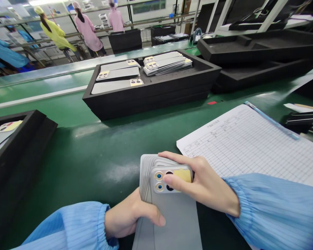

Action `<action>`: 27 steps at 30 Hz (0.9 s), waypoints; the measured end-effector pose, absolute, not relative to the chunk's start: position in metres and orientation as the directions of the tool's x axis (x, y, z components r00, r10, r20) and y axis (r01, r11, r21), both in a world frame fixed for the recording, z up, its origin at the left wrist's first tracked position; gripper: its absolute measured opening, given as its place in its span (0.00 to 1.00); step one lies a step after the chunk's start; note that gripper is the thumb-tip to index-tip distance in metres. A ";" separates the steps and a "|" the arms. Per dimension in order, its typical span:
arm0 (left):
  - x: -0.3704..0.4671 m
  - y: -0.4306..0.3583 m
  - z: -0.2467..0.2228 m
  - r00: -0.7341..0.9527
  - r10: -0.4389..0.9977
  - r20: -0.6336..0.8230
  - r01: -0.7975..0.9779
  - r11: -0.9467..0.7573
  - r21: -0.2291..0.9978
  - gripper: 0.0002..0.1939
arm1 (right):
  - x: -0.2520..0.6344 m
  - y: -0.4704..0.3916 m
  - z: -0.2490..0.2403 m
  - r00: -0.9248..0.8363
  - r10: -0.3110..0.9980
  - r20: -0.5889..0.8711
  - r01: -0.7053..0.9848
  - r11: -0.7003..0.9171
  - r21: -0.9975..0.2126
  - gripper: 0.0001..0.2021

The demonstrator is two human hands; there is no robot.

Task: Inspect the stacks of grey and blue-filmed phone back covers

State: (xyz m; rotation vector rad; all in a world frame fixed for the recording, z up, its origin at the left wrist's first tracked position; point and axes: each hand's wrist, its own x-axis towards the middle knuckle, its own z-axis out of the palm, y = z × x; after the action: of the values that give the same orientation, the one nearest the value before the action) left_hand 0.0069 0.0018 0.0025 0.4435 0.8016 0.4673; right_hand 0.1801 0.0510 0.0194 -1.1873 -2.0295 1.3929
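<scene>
A fanned stack of grey phone back panels (176, 218) is between my two hands, low in the middle of the view. My left hand (135, 211) grips the stack's left side, thumb lying across the top panel. At the upper right corner my right hand (198, 180) is closed on the stack, its thumb over the camera plate (156, 191) of the top panel. That plate carries round lens rings and a strip of yellow film (183, 174). The fingers under the stack are hidden, and its lower end runs out of view.
Ahead stands a black tray (156, 92) with more grey panels (167, 64). Another black tray (39, 135) is at the left. Ruled paper sheets (250, 146) with a blue pen (272, 121) lie to the right. Black trays (250, 52) are stacked behind. People work farther back.
</scene>
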 end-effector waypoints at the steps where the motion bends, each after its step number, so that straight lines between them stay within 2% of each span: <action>1: 0.007 0.002 0.003 0.611 0.552 -0.568 -0.227 0.809 0.542 0.32 | 0.180 0.051 0.021 -0.557 0.819 -0.138 0.414 0.129 -0.901 0.23; 8: 0.005 0.003 0.001 0.626 0.548 -0.554 -0.233 0.810 0.538 0.30 | 0.182 0.051 0.024 -0.566 0.809 -0.157 0.367 0.076 -0.927 0.22; 16: 0.005 0.001 0.002 0.621 0.539 -0.569 -0.215 0.815 0.538 0.32 | 0.183 0.052 0.009 -0.558 0.825 -0.090 0.331 0.122 -0.936 0.20; 27: 0.005 0.002 0.003 0.627 0.537 -0.564 -0.218 0.816 0.535 0.31 | 0.184 0.053 0.009 -0.582 0.808 -0.091 0.329 0.132 -0.935 0.20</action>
State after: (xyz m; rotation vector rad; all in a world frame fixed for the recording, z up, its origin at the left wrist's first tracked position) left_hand 0.0050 0.0019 0.0029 0.4444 0.7809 0.4496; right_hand 0.1839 0.0531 0.0092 -1.0917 -1.9749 1.4500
